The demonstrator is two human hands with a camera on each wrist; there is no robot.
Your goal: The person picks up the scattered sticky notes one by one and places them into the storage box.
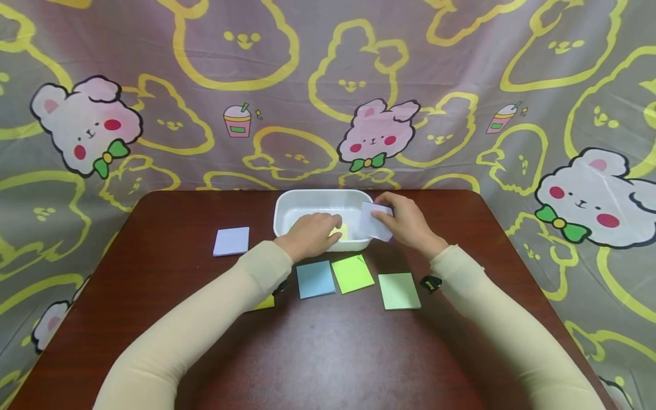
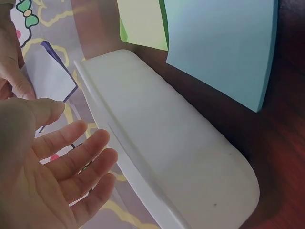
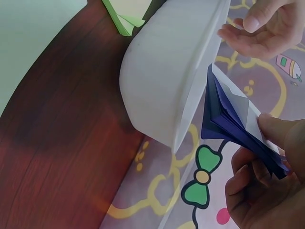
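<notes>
Pinching a purple pad (image 1: 370,224) between the thumb and bent fingers of the right hand (image 1: 410,223), raised and tilted at the right end of the tub (image 1: 323,200), pale face showing and leaves splayed along the free edge. Holding the left hand (image 1: 310,232) over the tub, with fingers parted and loosely bent, next to a yellow note (image 1: 343,232) inside the tub; cannot tell whether touching it. Can see a lavender pad (image 1: 231,241) left of the tub. In front of the tub, can see a blue pad (image 1: 315,279) just beside a lime pad (image 1: 353,274), then a mint pad (image 1: 400,291) farther right, and, front left of the tub, a yellow pad (image 1: 263,303) partly hidden by a sleeve (image 1: 215,310).
</notes>
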